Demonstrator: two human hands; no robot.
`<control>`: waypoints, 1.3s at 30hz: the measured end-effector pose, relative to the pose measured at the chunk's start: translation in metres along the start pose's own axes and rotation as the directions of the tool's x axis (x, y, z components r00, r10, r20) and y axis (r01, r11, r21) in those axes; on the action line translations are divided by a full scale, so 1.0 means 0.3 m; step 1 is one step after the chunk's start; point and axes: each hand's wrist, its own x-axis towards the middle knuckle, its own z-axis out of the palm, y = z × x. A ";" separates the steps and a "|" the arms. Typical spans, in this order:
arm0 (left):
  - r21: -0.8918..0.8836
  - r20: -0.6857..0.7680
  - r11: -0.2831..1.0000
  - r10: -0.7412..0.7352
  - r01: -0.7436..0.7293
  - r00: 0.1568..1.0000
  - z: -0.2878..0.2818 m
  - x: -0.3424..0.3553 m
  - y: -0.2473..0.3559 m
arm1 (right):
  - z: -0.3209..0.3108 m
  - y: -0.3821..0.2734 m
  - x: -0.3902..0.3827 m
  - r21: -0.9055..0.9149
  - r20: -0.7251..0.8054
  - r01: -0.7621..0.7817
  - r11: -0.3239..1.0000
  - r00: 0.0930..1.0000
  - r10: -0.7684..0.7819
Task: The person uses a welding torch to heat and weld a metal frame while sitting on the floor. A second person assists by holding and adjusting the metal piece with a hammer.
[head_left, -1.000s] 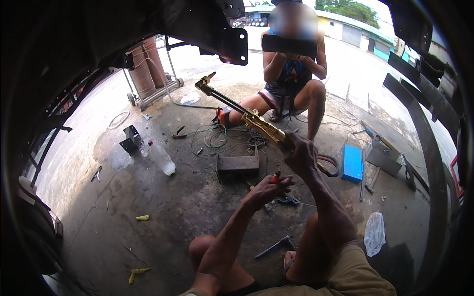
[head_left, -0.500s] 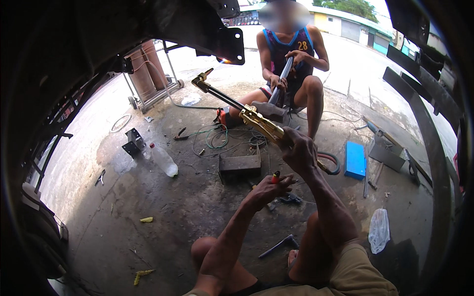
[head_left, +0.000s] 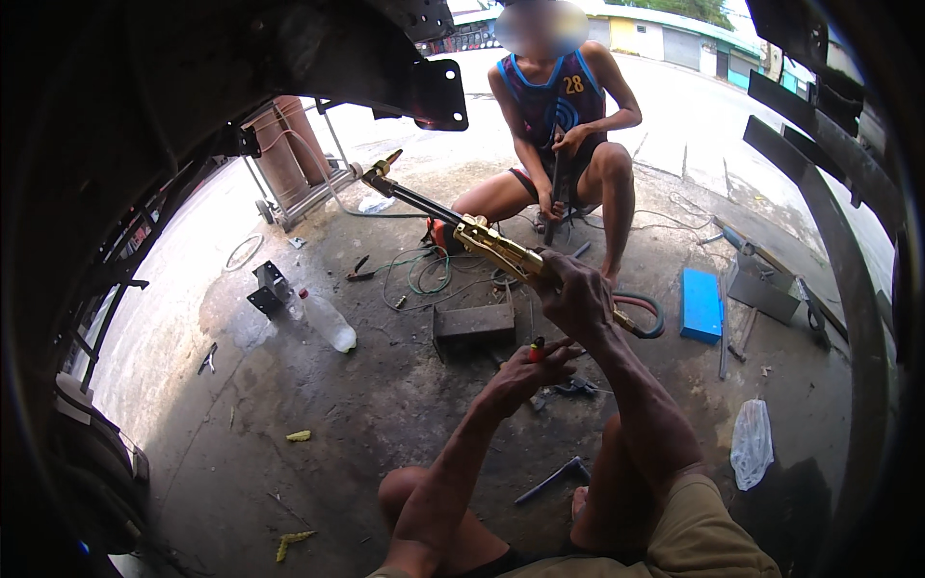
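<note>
My right hand (head_left: 576, 297) is closed around the brass body of a cutting torch (head_left: 487, 237), which slants up to the left. Its bent tip is just below a black steel bracket (head_left: 438, 94) with holes and does not touch it; no flame shows at the tip. My left hand (head_left: 513, 378) is lower, beside my right wrist, with its fingers closed on a small red lighter (head_left: 537, 351) with a dark top. Red and dark hoses (head_left: 647, 310) curve behind my right hand. Opposite me, a squatting person grips a long-handled hammer (head_left: 559, 183) in both hands.
A steel channel piece (head_left: 474, 326), tangled cables (head_left: 429, 275) and a plastic bottle (head_left: 330, 321) lie on the floor ahead. Gas cylinders (head_left: 279, 159) stand on a cart at far left. A blue box (head_left: 700, 304) is at right. Dark steel beams (head_left: 800, 183) frame the right side.
The bright glow by the bracket's lower edge is gone. The torch tip has shifted slightly left and down in view. The other person has lowered the hammer, its head going down toward the floor.
</note>
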 end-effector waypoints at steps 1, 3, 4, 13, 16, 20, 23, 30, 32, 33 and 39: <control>-0.001 0.007 1.000 0.012 -0.012 1.000 -0.001 0.005 -0.009 | 0.003 0.003 0.000 0.005 0.003 -0.001 1.000 1.000 0.001; -0.001 0.023 0.999 0.036 -0.036 0.999 -0.002 0.005 -0.013 | -0.001 0.003 0.000 -0.013 0.020 0.003 1.000 1.000 -0.003; -0.001 0.032 0.999 0.048 -0.048 0.998 -0.003 0.000 -0.010 | -0.003 0.002 0.000 -0.022 0.029 0.005 1.000 1.000 -0.004; 0.058 -0.036 0.998 -0.027 0.029 0.999 0.007 0.018 -0.008 | -0.006 -0.005 -0.005 -0.010 -0.026 0.012 1.000 1.000 -0.012; 0.037 -0.027 0.999 -0.020 0.021 0.999 0.004 0.020 -0.017 | -0.004 -0.005 -0.006 -0.010 -0.025 0.006 1.000 1.000 -0.006; -0.030 -0.040 0.998 -0.047 0.046 0.998 -0.006 0.024 -0.028 | -0.005 -0.010 -0.002 0.021 0.014 -0.027 0.999 1.000 0.027; 0.024 -0.020 1.000 -0.011 0.012 1.000 0.008 0.010 -0.016 | -0.011 -0.022 0.000 0.019 0.017 -0.031 0.999 0.999 0.031; 0.057 -0.022 0.998 -0.018 0.019 1.000 0.021 0.008 -0.008 | 0.017 -0.006 0.006 -0.012 -0.023 -0.022 1.000 1.000 0.022; 0.028 0.007 0.999 -0.026 0.026 1.000 0.019 0.016 -0.007 | 0.016 0.000 0.017 -0.049 -0.032 -0.022 0.999 0.999 0.020; 0.025 0.014 0.999 -0.023 0.023 1.000 0.023 0.014 -0.005 | 0.015 -0.004 0.012 -0.044 -0.036 -0.026 0.999 0.999 0.024; -0.011 0.014 1.000 0.021 -0.021 1.000 0.011 0.006 -0.028 | 0.011 -0.025 0.020 -0.034 -0.072 -0.016 0.999 0.997 0.013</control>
